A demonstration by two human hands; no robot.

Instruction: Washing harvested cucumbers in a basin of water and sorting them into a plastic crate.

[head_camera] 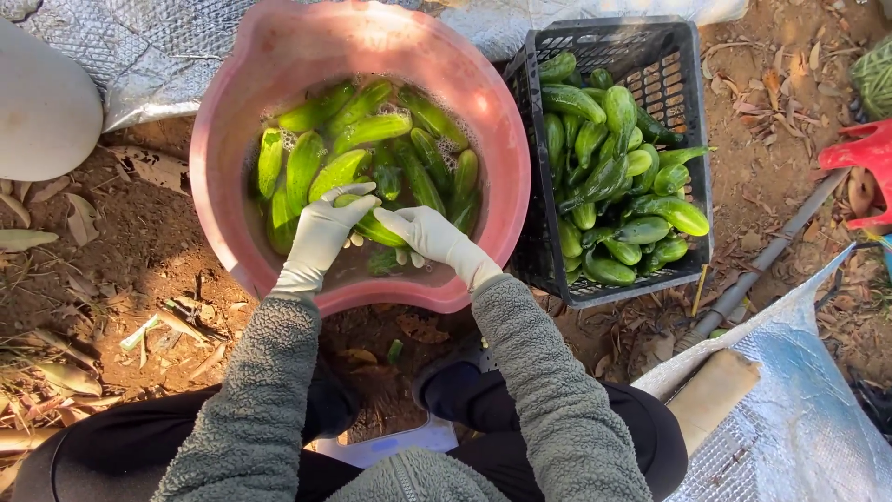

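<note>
Head view looks straight down on a round pink plastic basin (279, 65) with a small pouring lip, set on dry brown soil strewn with curled dead leaves (56, 200). Shallow foamy water fills its bottom, and a loose heap of short, glossy green cucumbers (372, 130) floats there, their skins finely bumpy and wet. Both hands wear thin, pale, rubbery gloves and come out of nubbly grey fleece sleeves (260, 400). They meet over the near side of the basin, close together and both wrapped around one small green cucumber (376, 228) that lies crosswise between them at the water's surface: the left hand (325, 228) curls its fingers over the cucumber's left end, the right hand (427, 232) grips its right end, fingertips dipping toward the water. Just beside the basin on the right, touching its rim or nearly so, stands a black rectangular plastic crate (669, 56) with a latticed wall, heaped with more cucumbers (618, 177) of the same kind, piled at all angles. A crinkled silvery woven sheet (139, 56) lies beyond the basin, and another (799, 409) at lower right. A thin grey pipe (771, 256) runs slantwise over the ground past the crate, and a red plastic object (869, 158) shows at the right edge
</note>
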